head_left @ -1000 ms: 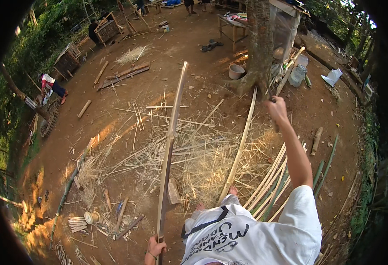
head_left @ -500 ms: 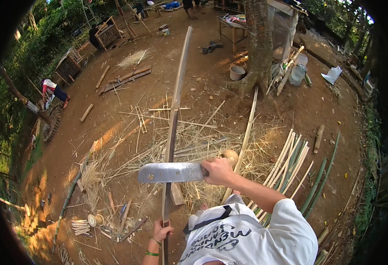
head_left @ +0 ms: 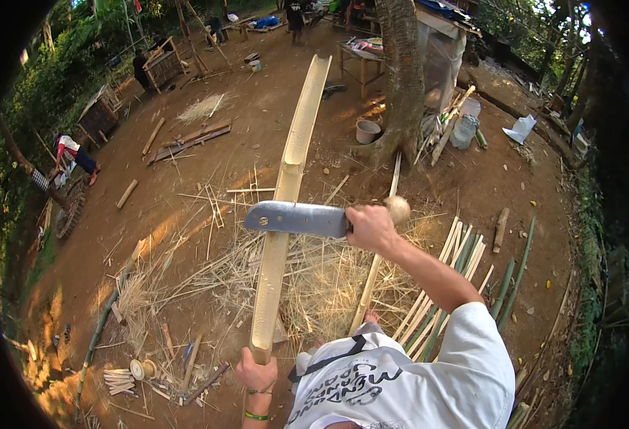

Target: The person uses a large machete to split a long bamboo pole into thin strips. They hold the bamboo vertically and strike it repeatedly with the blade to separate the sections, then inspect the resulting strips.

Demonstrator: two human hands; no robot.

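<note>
Left hand [head_left: 257,370] curled round the split bamboo [head_left: 271,279] at 7 o'clock, tip toward 12, right hand [head_left: 371,229] fisted on the machete [head_left: 296,217], blade maybe touching, so I'd want that lower grip well clear.

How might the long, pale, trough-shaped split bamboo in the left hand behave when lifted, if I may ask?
The pale split bamboo is probably stiff, as it runs nearly straight beyond the left hand. It looks light for its length, being an open trough. Laid down, it may rock, given its curved cross-section.
</note>
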